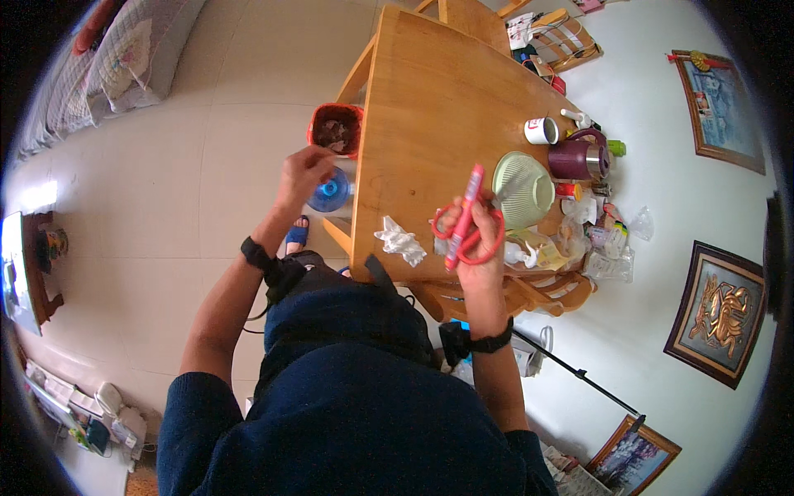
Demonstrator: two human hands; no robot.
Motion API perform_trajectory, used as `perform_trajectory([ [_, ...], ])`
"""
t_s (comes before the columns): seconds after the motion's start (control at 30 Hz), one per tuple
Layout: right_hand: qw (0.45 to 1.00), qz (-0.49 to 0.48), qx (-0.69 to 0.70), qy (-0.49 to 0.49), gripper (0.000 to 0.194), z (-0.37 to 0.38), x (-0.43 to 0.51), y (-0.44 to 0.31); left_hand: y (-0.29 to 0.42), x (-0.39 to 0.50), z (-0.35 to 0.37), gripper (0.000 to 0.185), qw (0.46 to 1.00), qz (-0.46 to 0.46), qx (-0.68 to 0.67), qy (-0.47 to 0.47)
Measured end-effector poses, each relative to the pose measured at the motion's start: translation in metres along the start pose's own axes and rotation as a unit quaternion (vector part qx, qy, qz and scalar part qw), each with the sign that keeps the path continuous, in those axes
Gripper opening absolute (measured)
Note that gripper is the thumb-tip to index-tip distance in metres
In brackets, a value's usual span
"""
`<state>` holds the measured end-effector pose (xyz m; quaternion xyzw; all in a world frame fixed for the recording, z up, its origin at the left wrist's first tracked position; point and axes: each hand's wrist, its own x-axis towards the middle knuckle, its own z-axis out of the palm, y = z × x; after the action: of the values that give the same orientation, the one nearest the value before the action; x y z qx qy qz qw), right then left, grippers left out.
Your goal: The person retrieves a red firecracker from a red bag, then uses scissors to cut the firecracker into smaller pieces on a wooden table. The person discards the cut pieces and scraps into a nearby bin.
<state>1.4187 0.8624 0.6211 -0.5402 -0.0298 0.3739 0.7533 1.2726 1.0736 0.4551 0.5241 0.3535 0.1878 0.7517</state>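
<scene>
My right hand [482,268] is over the near right part of the wooden table [434,99]. It holds red-handled scissors [499,222] together with a pink pen-like tube [466,214] that bears writing. The scissors' blades point away from me, across a pale green plastic basket [526,208]. Off the table's left edge, my left hand [305,175] hangs near a red waste bin [314,127] with scraps inside. Its fingers are bent together, and whether anything small is between them is unclear. A crumpled white tissue [400,242] lies on the table between the hands.
Below my left hand a blue plastic water bottle [329,192] stands on the floor. Along the wall side are a white mug [541,131], a maroon thermos jug [574,159], a pump bottle [520,255] and plastic bags [608,263]. A wooden chair [539,294] sits at the near right.
</scene>
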Motion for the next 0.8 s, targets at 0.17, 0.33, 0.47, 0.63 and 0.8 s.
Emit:
perform_trajectory([
  [0.17, 0.997, 0.007, -0.004, 0.075, 0.026, -0.02, -0.019, 0.0, -0.076, 0.073, -0.058, 0.016, 0.988, -0.024, 0.129, 0.086],
  [0.33, 0.993, 0.034, -0.001, 0.109, 0.024, -0.022, -0.022, 0.004, -0.07, 0.152, -0.034, 0.03, 0.94, 0.055, 0.324, 0.095],
  [0.47, 0.994, 0.026, -0.029, 0.104, 0.027, 0.003, -0.01, -0.002, 0.018, 0.109, 0.02, 0.035, 0.977, 0.016, 0.132, -0.167],
  [0.63, 0.998, 0.033, -0.035, 0.036, 0.028, 0.038, 0.008, -0.005, 0.096, -0.006, 0.085, 0.038, 0.883, 0.017, -0.151, -0.444],
  [0.8, 0.998, 0.048, -0.043, -0.001, 0.03, 0.046, 0.027, 0.004, 0.119, -0.011, 0.085, 0.027, 0.919, -0.065, -0.178, -0.346],
])
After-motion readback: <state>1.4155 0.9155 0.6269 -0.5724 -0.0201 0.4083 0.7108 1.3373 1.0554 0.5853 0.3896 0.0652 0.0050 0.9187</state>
